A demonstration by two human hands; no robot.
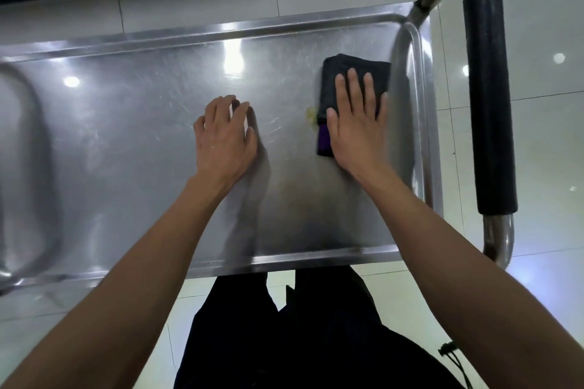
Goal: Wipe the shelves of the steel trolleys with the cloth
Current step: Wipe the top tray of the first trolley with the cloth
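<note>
Right now both bare hands are down on the top shelf of the steel trolley (142, 136), a flat brushed-metal tray with a raised rim.

Right hand (355, 126): flat, fingers straight and slightly spread, palm pressing on the folded dark cloth (335, 73), black with a purple edge showing at its near end. Not gripping, just pressing down. Fingertips reach about the middle of the cloth, far half uncovered.

Cloth sits near the shelf's right edge, roughly midway between far and near rims, just beside the steel tube upright (410, 50) that rises at the right end. A small yellowish smear (311, 115) lies on the metal, touching the cloth's left side.

Left hand (222, 139): near the shelf's middle, well apart from the cloth. Fingers bent and arched, tips touching the steel, palm seems raised. Something pale shows between the fingers, too small to tell; cannot say if it holds anything.

Curved steel handle with black foam grip (488, 98) runs beyond the right edge. Faint discoloured patch on the shelf near the near rim between the forearms. Person's dark clothing (316, 325) below the near edge. Pale glossy floor tiles (543, 25) around the trolley.
</note>
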